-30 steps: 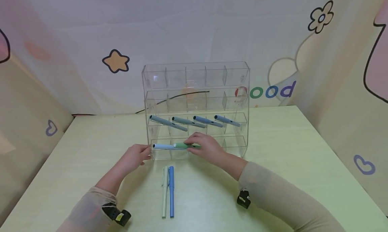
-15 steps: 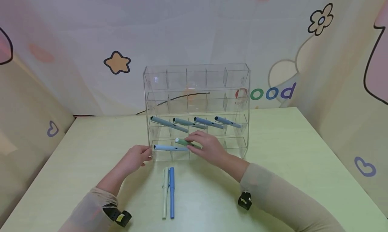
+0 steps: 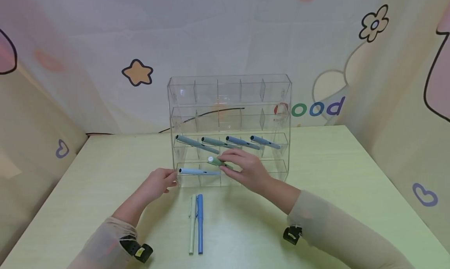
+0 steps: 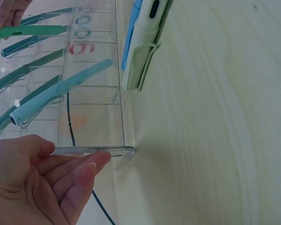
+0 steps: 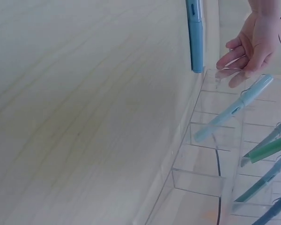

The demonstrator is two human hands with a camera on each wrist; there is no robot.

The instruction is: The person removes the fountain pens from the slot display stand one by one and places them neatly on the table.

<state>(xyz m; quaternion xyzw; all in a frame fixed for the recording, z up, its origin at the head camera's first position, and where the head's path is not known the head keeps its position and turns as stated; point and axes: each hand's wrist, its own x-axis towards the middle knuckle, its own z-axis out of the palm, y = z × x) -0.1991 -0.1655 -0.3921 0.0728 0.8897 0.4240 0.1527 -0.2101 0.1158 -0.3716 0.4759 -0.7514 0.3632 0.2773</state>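
A clear rack (image 3: 205, 93) with tiers of compartments stands upright on the table. Its lower left side edge is pinched between the thumb and fingers of my left hand (image 3: 159, 183), plainest in the left wrist view, where the hand (image 4: 42, 178) grips the thin clear wall. My right hand (image 3: 249, 169) pinches a green pen (image 3: 213, 161) in front of the bottom tier, the pen's pale end pointing left and towards me. A light blue pen (image 3: 193, 171) lies slanted in the bottom tier's left compartment. In the right wrist view the green pen (image 5: 271, 149) shows, but not the hand holding it.
Several blue and teal pens, one of them a dark blue pen (image 3: 242, 142), lean in the tier above. A pale green pen (image 3: 192, 224) and a blue pen (image 3: 200, 224) lie side by side on the table (image 3: 316, 163) before the rack. A printed cloth (image 3: 225, 34) hangs behind.
My right hand has lifted the green pen up and slightly right, away from beside the light blue pen, and its pale end now tips up more. My left hand stays on the rack's edge.
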